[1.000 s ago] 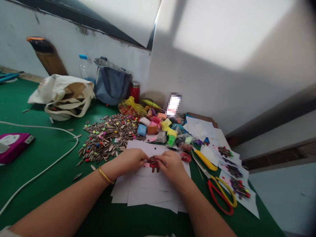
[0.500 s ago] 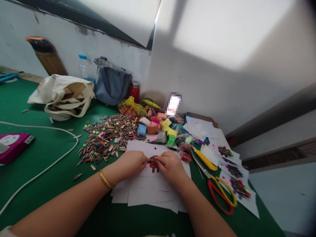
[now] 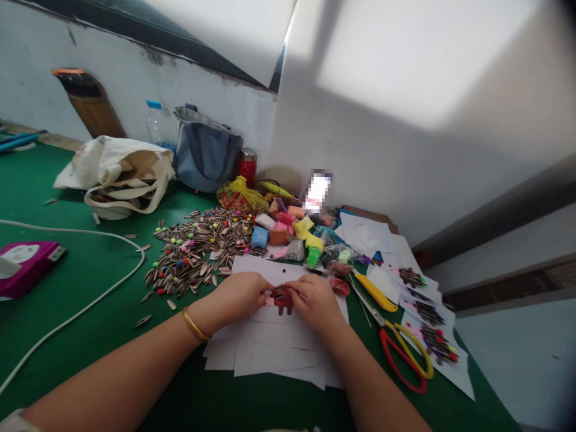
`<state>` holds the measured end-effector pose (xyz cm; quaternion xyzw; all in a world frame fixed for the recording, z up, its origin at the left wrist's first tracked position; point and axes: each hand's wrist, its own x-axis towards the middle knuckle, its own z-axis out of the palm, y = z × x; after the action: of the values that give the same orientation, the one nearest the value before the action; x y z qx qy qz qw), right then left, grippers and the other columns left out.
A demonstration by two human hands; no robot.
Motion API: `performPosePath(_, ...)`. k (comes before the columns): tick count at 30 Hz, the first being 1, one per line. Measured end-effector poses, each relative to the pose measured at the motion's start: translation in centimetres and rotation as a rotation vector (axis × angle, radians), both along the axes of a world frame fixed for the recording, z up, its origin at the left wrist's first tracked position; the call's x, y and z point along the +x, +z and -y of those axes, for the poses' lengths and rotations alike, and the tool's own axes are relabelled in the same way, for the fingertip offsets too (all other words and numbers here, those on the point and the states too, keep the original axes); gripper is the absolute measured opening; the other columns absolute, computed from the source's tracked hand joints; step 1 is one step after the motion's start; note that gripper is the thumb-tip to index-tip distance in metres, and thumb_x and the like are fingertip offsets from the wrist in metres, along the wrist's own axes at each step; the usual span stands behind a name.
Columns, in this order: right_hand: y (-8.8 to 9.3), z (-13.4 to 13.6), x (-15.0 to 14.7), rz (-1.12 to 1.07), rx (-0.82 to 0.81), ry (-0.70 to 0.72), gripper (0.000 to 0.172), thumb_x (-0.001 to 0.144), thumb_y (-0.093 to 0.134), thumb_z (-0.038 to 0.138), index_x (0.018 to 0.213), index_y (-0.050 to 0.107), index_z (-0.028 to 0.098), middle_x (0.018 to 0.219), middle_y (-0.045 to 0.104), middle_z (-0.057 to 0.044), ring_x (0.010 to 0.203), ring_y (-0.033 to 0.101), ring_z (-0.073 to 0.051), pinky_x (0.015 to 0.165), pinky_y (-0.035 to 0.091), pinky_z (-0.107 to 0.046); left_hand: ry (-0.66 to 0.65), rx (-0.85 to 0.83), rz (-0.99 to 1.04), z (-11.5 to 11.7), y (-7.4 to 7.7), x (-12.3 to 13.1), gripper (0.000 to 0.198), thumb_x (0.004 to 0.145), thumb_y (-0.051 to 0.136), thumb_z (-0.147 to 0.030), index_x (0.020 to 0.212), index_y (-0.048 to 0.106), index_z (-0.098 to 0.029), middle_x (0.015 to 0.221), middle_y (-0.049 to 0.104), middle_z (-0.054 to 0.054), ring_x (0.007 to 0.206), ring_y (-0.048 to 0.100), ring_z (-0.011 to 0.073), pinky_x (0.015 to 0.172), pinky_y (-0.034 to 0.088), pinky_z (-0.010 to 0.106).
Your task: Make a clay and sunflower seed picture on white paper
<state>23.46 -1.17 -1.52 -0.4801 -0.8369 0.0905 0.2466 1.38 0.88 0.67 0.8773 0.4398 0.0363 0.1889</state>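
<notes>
A small brown-red clay figure (image 3: 284, 301) with a pink part at its left and dark striped seeds on top lies on white paper (image 3: 270, 354). My left hand (image 3: 245, 295) is at its upper left, fingertips pinched together at the seeds. From the right, my right hand (image 3: 315, 300) touches the figure's upper edge with thumb and forefinger closed. What either pinch holds is too small to make out. A small black dot (image 3: 284, 270) sits on the paper above the figure. Left of the paper spreads a pile of striped seeds (image 3: 193, 252) with coloured beads.
Wrapped clay blocks (image 3: 278, 236) lie behind the paper. To the right are a yellow cutter (image 3: 375, 292), red and yellow scissors (image 3: 402, 354) and finished figures on sheets (image 3: 438, 345). Bags (image 3: 207, 150), a lit phone (image 3: 317, 192) and a white cable (image 3: 90, 306) surround the work.
The whole view has shifted slightly. Both hands stay at the figure, with only tiny finger movement around the seeds on top.
</notes>
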Motion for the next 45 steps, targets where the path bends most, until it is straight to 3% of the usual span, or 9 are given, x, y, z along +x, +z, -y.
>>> performPosePath(15, 0.1, 0.2, -0.4, 0.041, -0.039, 0.0, 0.023, 0.088, 0.059, 0.017, 0.104, 0.076, 0.023, 0.085, 0.07, -0.005, 0.083, 0.059, -0.019, 0.075, 0.043, -0.03, -0.004, -0.038, -0.016, 0.0, -0.5, 0.1, 0.025, 0.086, 0.054, -0.033, 0.096, 0.076, -0.026, 0.088, 0.076, 0.008, 0.081, 0.068, 0.0259, 0.067, 0.047, 0.03)
performPosePath(20, 0.2, 0.1, -0.2, 0.013, -0.002, -0.011, 0.024, 0.089, 0.057, 0.017, 0.105, 0.075, 0.02, 0.086, 0.069, -0.007, 0.084, 0.06, -0.02, 0.076, 0.043, -0.032, 0.11, -0.097, 0.179, -0.4, -0.8, 0.2, 0.036, 0.083, 0.052, -0.023, 0.112, 0.073, -0.026, 0.103, 0.075, 0.008, 0.095, 0.066, 0.025, 0.08, 0.048, 0.032)
performPosePath(23, 0.8, 0.4, -0.3, -0.076, 0.061, -0.012, 0.024, 0.092, 0.054, 0.02, 0.107, 0.073, 0.018, 0.089, 0.069, -0.008, 0.086, 0.059, -0.021, 0.078, 0.043, -0.034, 0.31, -0.31, 0.513, -0.1, -0.1, 0.7, 0.038, 0.087, 0.05, -0.029, 0.118, 0.07, -0.019, 0.089, 0.071, 0.007, 0.077, 0.063, 0.0186, 0.068, 0.048, 0.027)
performPosePath(26, 1.8, 1.1, -0.9, -0.183, 0.091, 0.032, 0.021, 0.094, 0.055, 0.025, 0.106, 0.072, 0.019, 0.09, 0.067, -0.007, 0.086, 0.058, -0.021, 0.078, 0.043, -0.035, 0.457, -0.703, 0.857, 0.6, 0.6, 1.4, 0.046, 0.092, 0.046, -0.045, 0.126, 0.063, -0.018, 0.059, 0.051, -0.003, 0.043, 0.041, 0.0092, 0.042, 0.03, 0.02)
performPosePath(28, 2.3, 1.7, -1.6, -0.251, 0.093, 0.058, 0.018, 0.093, 0.059, 0.027, 0.104, 0.071, 0.02, 0.09, 0.067, -0.007, 0.086, 0.058, -0.021, 0.078, 0.043, -0.035, 0.475, -0.873, 1.0, 1.2, 0.8, 1.8, 0.052, 0.089, 0.052, -0.051, 0.128, 0.061, -0.017, 0.059, 0.046, -0.005, 0.041, 0.033, 0.0061, 0.039, 0.02, 0.018)
performPosePath(32, 2.6, 2.3, -2.8, -0.345, 0.061, 0.097, 0.011, 0.09, 0.063, 0.027, 0.096, 0.071, 0.022, 0.087, 0.067, -0.005, 0.086, 0.058, -0.021, 0.079, 0.044, -0.036, 0.449, -1.023, 1.102, 2.1, 0.5, 2.3, 0.063, 0.083, 0.061, -0.057, 0.131, 0.056, -0.017, 0.065, 0.05, -0.005, 0.041, 0.029, 0.0036, 0.038, 0.017, 0.017)
performPosePath(39, 2.4, 1.7, -1.7, -0.441, 0.022, -0.003, 0.01, 0.089, 0.062, 0.023, 0.091, 0.072, 0.022, 0.087, 0.066, -0.005, 0.086, 0.06, -0.019, 0.078, 0.047, -0.033, 0.457, -0.899, 1.039, 1.6, 0.9, 2.1, 0.048, 0.088, 0.053, -0.051, 0.119, 0.063, -0.015, 0.058, 0.044, -0.006, 0.041, 0.03, 0.0056, 0.037, 0.019, 0.017)
performPosePath(43, 1.5, 0.1, 0.4, -0.393, -0.008, -0.167, 0.011, 0.088, 0.062, 0.021, 0.089, 0.072, 0.021, 0.088, 0.068, -0.005, 0.087, 0.06, -0.02, 0.081, 0.047, -0.033, 0.518, -0.542, 0.772, 0.1, 0.3, 1.2, 0.034, 0.089, 0.05, -0.037, 0.11, 0.069, -0.018, 0.059, 0.053, -0.004, 0.046, 0.044, 0.0102, 0.043, 0.033, 0.021)
performPosePath(45, 1.0, -0.6, 0.9, -0.325, -0.034, -0.187, 0.012, 0.088, 0.061, 0.021, 0.088, 0.073, 0.021, 0.087, 0.069, -0.005, 0.087, 0.061, -0.02, 0.081, 0.046, -0.033, 0.443, -0.328, 0.624, -0.6, -0.4, 0.8, 0.031, 0.088, 0.048, -0.028, 0.103, 0.073, -0.019, 0.082, 0.07, 0.003, 0.068, 0.061, 0.0149, 0.062, 0.047, 0.025)
